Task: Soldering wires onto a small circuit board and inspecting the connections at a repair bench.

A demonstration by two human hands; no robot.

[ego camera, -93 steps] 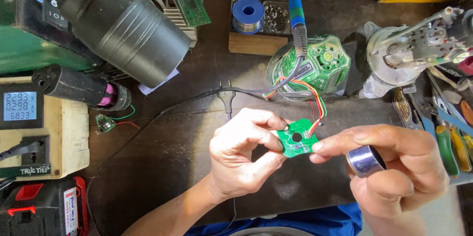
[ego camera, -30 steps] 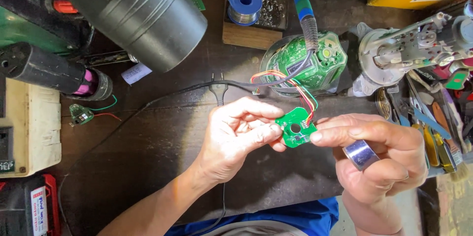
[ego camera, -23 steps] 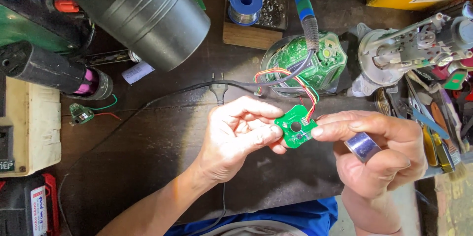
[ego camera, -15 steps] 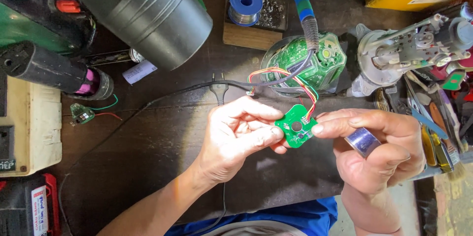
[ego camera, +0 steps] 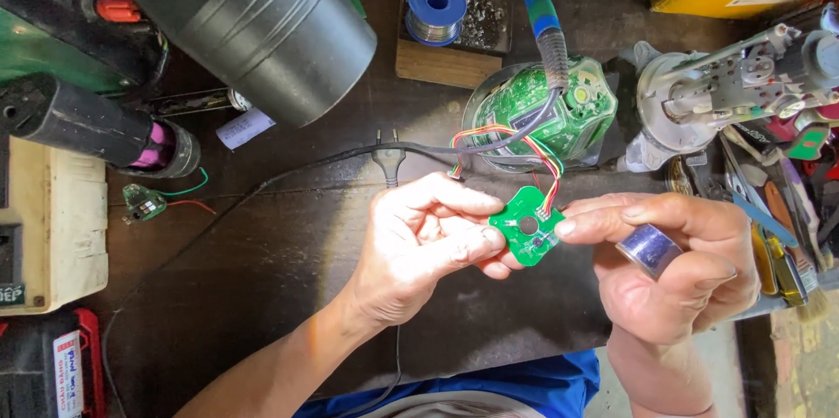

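Over the cluttered desk (ego camera: 262,234), both hands are pinching a green circuit board (ego camera: 527,226): left hand (ego camera: 419,248) fingers gripping its edge, right hand (ego camera: 673,269) fingers also curling around a metal ring (ego camera: 648,249); inspection seems underway, needing gentle turning because of the attached wires (ego camera: 537,156).

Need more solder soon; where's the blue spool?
The blue solder spool sits at the top centre of the head view, on a wooden block behind the hands.

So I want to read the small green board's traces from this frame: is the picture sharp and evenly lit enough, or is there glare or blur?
Head view: the small green board between the left hand and right hand is fairly sharp, evenly lit, no glare; fine traces too small to read; the metal ring shows a bright sheen; the black cylinder at top looks bulged by the wide lens.
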